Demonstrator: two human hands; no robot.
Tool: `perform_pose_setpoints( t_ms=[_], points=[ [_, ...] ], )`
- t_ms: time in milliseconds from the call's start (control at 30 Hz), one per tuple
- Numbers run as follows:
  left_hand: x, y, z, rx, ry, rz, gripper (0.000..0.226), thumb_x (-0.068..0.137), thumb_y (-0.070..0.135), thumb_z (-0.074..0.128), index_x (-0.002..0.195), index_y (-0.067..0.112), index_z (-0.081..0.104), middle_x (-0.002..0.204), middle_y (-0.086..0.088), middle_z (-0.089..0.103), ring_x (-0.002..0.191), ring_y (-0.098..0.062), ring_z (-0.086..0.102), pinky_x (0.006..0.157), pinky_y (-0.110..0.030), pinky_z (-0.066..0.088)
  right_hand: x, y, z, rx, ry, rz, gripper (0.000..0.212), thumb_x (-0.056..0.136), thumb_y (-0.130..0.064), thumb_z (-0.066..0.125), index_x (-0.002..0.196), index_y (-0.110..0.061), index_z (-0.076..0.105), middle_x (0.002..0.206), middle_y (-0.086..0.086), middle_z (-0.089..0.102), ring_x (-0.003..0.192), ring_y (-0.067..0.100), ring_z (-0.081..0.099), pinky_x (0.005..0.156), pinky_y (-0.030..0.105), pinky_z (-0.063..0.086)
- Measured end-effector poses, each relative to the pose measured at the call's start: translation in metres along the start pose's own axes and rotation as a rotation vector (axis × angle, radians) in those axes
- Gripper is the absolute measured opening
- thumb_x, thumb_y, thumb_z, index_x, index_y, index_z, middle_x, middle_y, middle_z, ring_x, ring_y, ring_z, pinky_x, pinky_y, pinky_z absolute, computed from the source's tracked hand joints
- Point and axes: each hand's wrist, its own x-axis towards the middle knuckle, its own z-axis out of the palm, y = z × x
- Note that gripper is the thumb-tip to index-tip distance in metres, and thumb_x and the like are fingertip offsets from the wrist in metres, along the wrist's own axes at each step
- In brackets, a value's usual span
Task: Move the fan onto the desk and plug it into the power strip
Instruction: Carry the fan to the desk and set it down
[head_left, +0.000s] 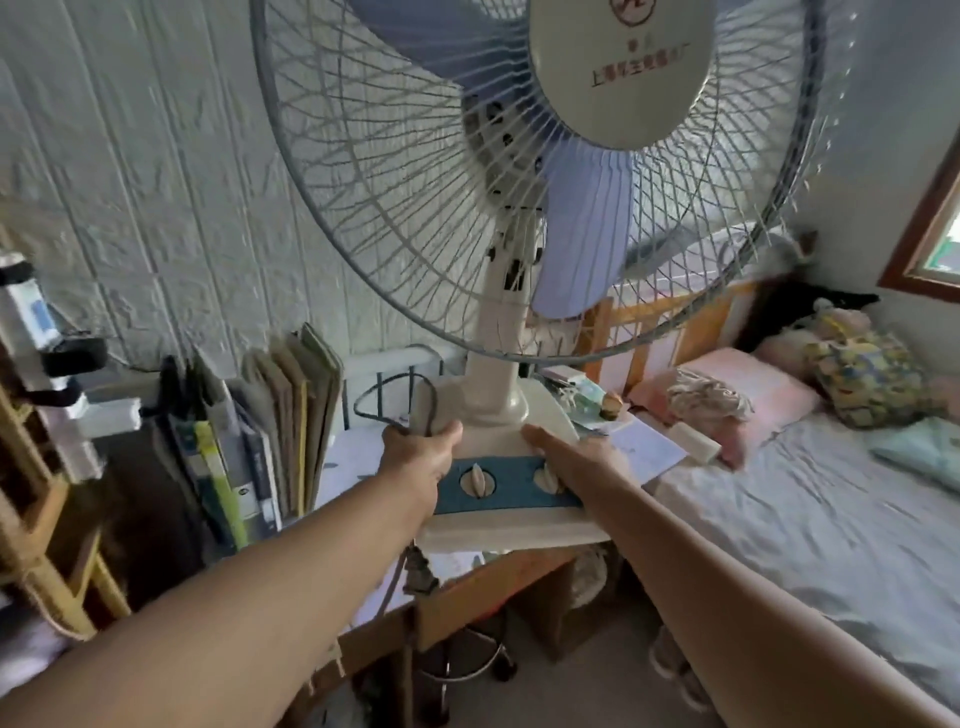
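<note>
Red print sits on the fan's (498, 322) round hub cap (621, 67), at twelve o'clock. A circular red logo tops it, cut by the frame edge. Below run two lines of red Chinese characters; the longer line begins 上海, the rest too blurred to read. Book spines (260, 452) at nine o'clock carry unreadable labels.

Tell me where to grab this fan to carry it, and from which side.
Grip the fan by its flat base, one hand on each side edge, from the control-panel side, as the left hand and right hand do now. The big wire cage makes it top-heavy, so a low, wide hold probably steadies it best.
</note>
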Motion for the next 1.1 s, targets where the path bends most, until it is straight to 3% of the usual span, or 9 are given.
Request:
perform_pose_setpoints(
  t_ms=[100,200,367,533,633,733,833,967,1100],
  points=[
    [0.041,0.006,-0.003,0.047,0.040,-0.005,0.073,0.080,0.034,0.069,0.136,0.003,0.033,0.135,-0.018,0.050,0.121,-0.033,0.049,0.098,-0.036,0.038,0.031,-0.020,0.026,0.030,-0.061,0.005,0.077,0.054,-0.077,0.060,0.096,-0.012,0.063,0.077,0.005,0.066,0.068,0.021,0.064,0.055,0.029,0.049],
    [0.077,0.010,-0.005,0.073,0.081,-0.009,0.078,0.080,0.038,0.069,0.139,0.004,0.031,0.140,-0.016,0.047,0.124,-0.033,0.047,0.101,-0.037,0.037,0.061,-0.038,0.051,0.072,-0.091,-0.010,0.075,0.054,-0.072,0.064,0.097,-0.011,0.065,0.090,0.010,0.070,0.079,0.027,0.068,0.071,0.040,0.059],
    [0.130,0.008,0.004,0.052,0.165,-0.041,0.083,0.078,0.041,0.069,0.141,0.007,0.028,0.143,-0.013,0.045,0.127,-0.032,0.045,0.100,-0.036,0.036,0.113,-0.053,0.081,-0.010,-0.128,-0.091,0.070,0.063,-0.072,0.060,0.096,-0.011,0.063,0.083,0.006,0.065,0.067,0.020,0.062,0.047,0.024,0.042],
    [0.160,-0.006,0.022,0.035,0.268,-0.076,0.078,0.079,0.043,0.068,0.140,0.012,0.031,0.140,-0.011,0.047,0.124,-0.031,0.047,0.082,-0.030,0.032,0.165,-0.049,0.108,-0.068,-0.198,-0.163,0.074,0.065,-0.073,0.058,0.099,-0.007,0.062,0.098,0.012,0.068,0.086,0.029,0.067,0.076,0.038,0.056],
    [0.177,-0.025,0.035,0.046,0.319,-0.114,0.074,0.079,0.048,0.065,0.136,0.013,0.034,0.138,-0.010,0.049,0.120,-0.030,0.049,0.083,-0.029,0.035,0.194,-0.038,0.124,-0.132,-0.244,-0.213,0.074,0.067,-0.073,0.056,0.100,-0.007,0.062,0.099,0.013,0.066,0.086,0.028,0.064,0.074,0.035,0.052],
    [0.190,-0.047,0.049,0.061,0.355,-0.166,0.075,0.080,0.049,0.063,0.139,0.013,0.032,0.139,-0.010,0.049,0.122,-0.033,0.049,0.097,-0.038,0.041,0.217,-0.023,0.138,-0.167,-0.269,-0.244,0.070,0.067,-0.070,0.056,0.095,-0.006,0.062,0.095,0.013,0.063,0.082,0.028,0.057,0.068,0.032,0.043],
    [0.202,-0.069,0.062,0.073,0.404,-0.196,0.062,0.081,0.047,0.063,0.128,0.013,0.042,0.127,-0.010,0.057,0.114,-0.032,0.053,0.089,-0.038,0.042,0.234,-0.005,0.153,-0.173,-0.304,-0.230,0.062,0.067,-0.069,0.057,0.087,-0.011,0.057,0.086,0.010,0.057,0.078,0.027,0.053,0.067,0.031,0.042],
    [0.213,-0.094,0.079,0.080,0.414,-0.226,0.055,0.081,0.046,0.063,0.121,0.013,0.044,0.106,-0.006,0.057,0.085,-0.024,0.049,0.071,-0.031,0.036,0.255,0.019,0.169,-0.208,-0.314,-0.218,0.067,0.066,-0.071,0.056,0.091,-0.010,0.058,0.089,0.010,0.058,0.083,0.029,0.055,0.067,0.031,0.042],
    [0.230,-0.121,0.093,0.093,0.407,-0.241,0.063,0.080,0.048,0.063,0.128,0.013,0.042,0.124,-0.010,0.058,0.109,-0.031,0.055,0.089,-0.037,0.044,0.273,0.045,0.184,-0.231,-0.317,-0.208,0.079,0.067,-0.072,0.056,0.107,-0.003,0.059,0.106,0.016,0.063,0.101,0.033,0.059,0.076,0.035,0.047]
  ],
)
